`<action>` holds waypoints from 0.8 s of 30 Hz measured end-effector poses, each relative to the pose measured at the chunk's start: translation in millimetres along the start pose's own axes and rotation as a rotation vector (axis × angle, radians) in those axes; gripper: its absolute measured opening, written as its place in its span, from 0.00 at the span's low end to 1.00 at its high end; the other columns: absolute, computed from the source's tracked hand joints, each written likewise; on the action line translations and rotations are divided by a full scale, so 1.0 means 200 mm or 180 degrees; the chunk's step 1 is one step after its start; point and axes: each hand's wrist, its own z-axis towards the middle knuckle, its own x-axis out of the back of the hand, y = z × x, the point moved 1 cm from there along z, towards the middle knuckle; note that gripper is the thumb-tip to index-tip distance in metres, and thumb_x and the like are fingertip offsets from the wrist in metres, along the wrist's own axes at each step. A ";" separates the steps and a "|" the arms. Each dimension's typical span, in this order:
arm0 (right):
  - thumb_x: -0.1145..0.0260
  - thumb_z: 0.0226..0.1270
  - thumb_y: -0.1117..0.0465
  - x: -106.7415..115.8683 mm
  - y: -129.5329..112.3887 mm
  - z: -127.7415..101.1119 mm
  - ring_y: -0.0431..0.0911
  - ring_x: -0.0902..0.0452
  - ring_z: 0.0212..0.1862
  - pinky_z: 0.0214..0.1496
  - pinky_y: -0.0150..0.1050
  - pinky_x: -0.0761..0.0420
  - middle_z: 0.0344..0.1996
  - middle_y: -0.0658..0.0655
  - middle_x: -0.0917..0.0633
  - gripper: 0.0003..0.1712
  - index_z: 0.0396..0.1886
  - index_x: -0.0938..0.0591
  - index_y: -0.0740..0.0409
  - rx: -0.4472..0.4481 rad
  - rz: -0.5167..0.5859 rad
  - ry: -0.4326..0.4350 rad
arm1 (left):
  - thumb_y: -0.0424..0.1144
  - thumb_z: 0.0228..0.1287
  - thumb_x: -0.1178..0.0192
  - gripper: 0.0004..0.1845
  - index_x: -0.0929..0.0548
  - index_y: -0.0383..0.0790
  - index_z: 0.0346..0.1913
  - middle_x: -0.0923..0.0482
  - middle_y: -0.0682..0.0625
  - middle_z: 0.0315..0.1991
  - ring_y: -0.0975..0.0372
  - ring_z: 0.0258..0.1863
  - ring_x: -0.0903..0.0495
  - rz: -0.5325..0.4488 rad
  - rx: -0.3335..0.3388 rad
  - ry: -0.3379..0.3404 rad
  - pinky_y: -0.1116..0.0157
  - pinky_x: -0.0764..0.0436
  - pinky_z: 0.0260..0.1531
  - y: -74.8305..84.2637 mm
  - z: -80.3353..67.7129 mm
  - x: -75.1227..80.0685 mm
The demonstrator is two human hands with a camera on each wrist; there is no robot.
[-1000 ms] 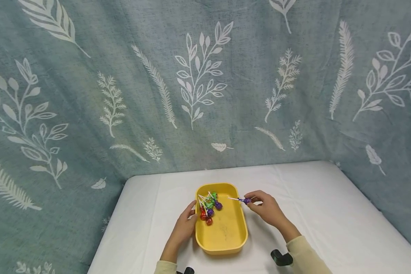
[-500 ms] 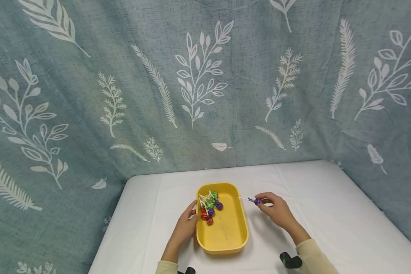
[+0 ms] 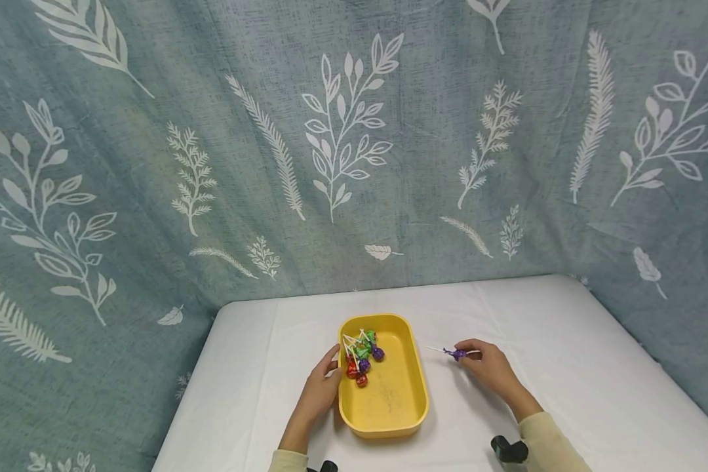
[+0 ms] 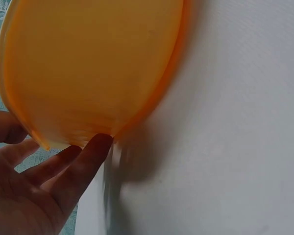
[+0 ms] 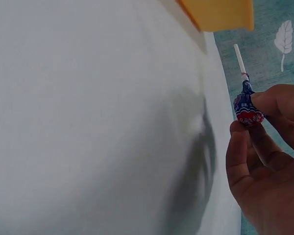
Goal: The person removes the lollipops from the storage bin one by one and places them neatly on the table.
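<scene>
In the head view, a yellow tray (image 3: pixel 389 393) stands on the white table. Several wrapped lollipops, red (image 3: pixel 352 372), green (image 3: pixel 362 351) and purple (image 3: pixel 377 354), lie in its upper left part. My left hand (image 3: pixel 320 390) rests its fingertips against the tray's left side; in the left wrist view, fairly straight fingers (image 4: pixel 73 176) touch the tray's wall (image 4: pixel 88 73). To the right of the tray, my right hand (image 3: pixel 490 368) pinches a purple lollipop (image 5: pixel 248 108) by its wrapped head. Its white stick points towards the tray.
A white cloth (image 3: pixel 242 380) covers the table. Behind it hangs a blue-green curtain (image 3: pixel 419 216) with white leaf prints. Dark wrist devices (image 3: pixel 509 450) show near both sleeves.
My right hand has carried the purple lollipop rightward from over the tray's right rim to the table beside it, slightly nearer to me. My left hand and the tray stay nearly still.
</scene>
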 end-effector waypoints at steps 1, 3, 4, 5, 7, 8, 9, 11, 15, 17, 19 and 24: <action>0.32 0.66 0.68 0.00 0.01 0.00 0.56 0.16 0.47 0.47 0.48 0.18 0.48 0.63 0.14 0.15 0.51 0.15 0.64 -0.0013 -0.0024 -0.0001 | 0.35 0.76 0.48 0.29 0.35 0.41 0.77 0.23 0.34 0.59 0.45 0.54 0.20 0.0000 0.0001 -0.0002 0.45 0.21 0.54 0.00 0.00 0.00; 0.32 0.65 0.68 -0.01 0.02 0.00 0.55 0.15 0.46 0.47 0.48 0.19 0.47 0.63 0.14 0.14 0.51 0.15 0.64 -0.0025 -0.0075 0.0005 | 0.35 0.76 0.48 0.29 0.35 0.41 0.77 0.23 0.34 0.59 0.44 0.55 0.20 0.0020 0.0002 0.0001 0.44 0.22 0.55 0.00 0.00 0.00; 0.32 0.66 0.68 -0.01 0.03 0.00 0.55 0.15 0.46 0.48 0.49 0.19 0.48 0.63 0.14 0.14 0.50 0.15 0.64 -0.0022 -0.0096 0.0000 | 0.35 0.76 0.48 0.29 0.35 0.42 0.77 0.23 0.34 0.59 0.44 0.56 0.21 0.0034 0.0004 0.0005 0.43 0.23 0.56 0.00 0.00 0.00; 0.32 0.65 0.68 -0.01 0.03 0.01 0.56 0.15 0.47 0.49 0.50 0.19 0.48 0.63 0.14 0.14 0.50 0.15 0.64 -0.0020 -0.0122 -0.0005 | 0.36 0.76 0.48 0.29 0.35 0.42 0.77 0.23 0.34 0.59 0.43 0.56 0.21 0.0044 0.0006 0.0010 0.42 0.23 0.56 0.00 0.00 0.00; 0.32 0.65 0.69 -0.01 0.04 0.01 0.56 0.15 0.47 0.50 0.53 0.20 0.48 0.64 0.14 0.14 0.50 0.15 0.64 -0.0021 -0.0165 -0.0021 | 0.36 0.76 0.48 0.29 0.35 0.42 0.77 0.23 0.33 0.60 0.42 0.58 0.22 0.0070 0.0007 0.0017 0.41 0.25 0.57 0.00 0.00 0.00; 0.33 0.64 0.69 -0.01 0.05 0.01 0.56 0.15 0.47 0.51 0.54 0.20 0.48 0.64 0.14 0.14 0.50 0.15 0.64 -0.0024 -0.0190 -0.0029 | 0.36 0.77 0.48 0.28 0.35 0.42 0.77 0.23 0.33 0.60 0.41 0.59 0.23 0.0081 0.0005 0.0019 0.41 0.25 0.58 0.00 0.00 0.00; 0.33 0.64 0.69 -0.02 0.05 0.01 0.56 0.16 0.47 0.52 0.55 0.20 0.48 0.63 0.14 0.14 0.50 0.15 0.64 -0.0035 -0.0210 -0.0032 | 0.36 0.77 0.49 0.28 0.35 0.42 0.77 0.23 0.33 0.60 0.41 0.59 0.23 0.0089 0.0000 0.0020 0.40 0.26 0.58 0.00 0.00 0.00; 0.33 0.63 0.69 -0.02 0.06 0.01 0.56 0.16 0.47 0.52 0.56 0.20 0.47 0.63 0.14 0.15 0.50 0.15 0.64 -0.0036 -0.0269 -0.0051 | 0.36 0.77 0.49 0.28 0.35 0.42 0.77 0.24 0.32 0.61 0.41 0.59 0.23 0.0089 -0.0007 0.0014 0.41 0.25 0.58 0.00 -0.01 0.00; 0.34 0.62 0.70 -0.02 0.07 0.02 0.56 0.17 0.46 0.51 0.56 0.21 0.46 0.62 0.14 0.15 0.49 0.15 0.64 -0.0027 -0.0357 -0.0059 | 0.35 0.77 0.48 0.28 0.35 0.42 0.77 0.24 0.32 0.60 0.41 0.59 0.23 0.0081 -0.0029 0.0003 0.41 0.24 0.57 0.01 -0.01 0.00; 0.34 0.62 0.70 -0.03 0.07 0.03 0.56 0.17 0.46 0.51 0.57 0.21 0.46 0.62 0.14 0.15 0.49 0.15 0.63 -0.0031 -0.0396 -0.0066 | 0.35 0.77 0.49 0.28 0.35 0.42 0.77 0.24 0.32 0.60 0.41 0.59 0.23 0.0078 -0.0039 0.0002 0.41 0.24 0.57 0.01 -0.01 0.00; 0.34 0.62 0.70 -0.03 0.08 0.03 0.56 0.18 0.47 0.52 0.57 0.21 0.46 0.62 0.14 0.15 0.49 0.15 0.63 -0.0036 -0.0421 -0.0070 | 0.35 0.77 0.49 0.28 0.35 0.42 0.77 0.24 0.32 0.60 0.41 0.59 0.23 0.0062 -0.0038 -0.0007 0.41 0.24 0.57 0.01 -0.01 0.00; 0.35 0.62 0.70 -0.04 0.08 0.04 0.57 0.18 0.48 0.54 0.59 0.22 0.46 0.62 0.14 0.16 0.50 0.16 0.64 -0.0019 -0.0469 -0.0049 | 0.35 0.77 0.49 0.28 0.36 0.41 0.78 0.24 0.32 0.60 0.43 0.56 0.21 0.0023 -0.0019 -0.0037 0.44 0.22 0.55 0.01 -0.01 0.00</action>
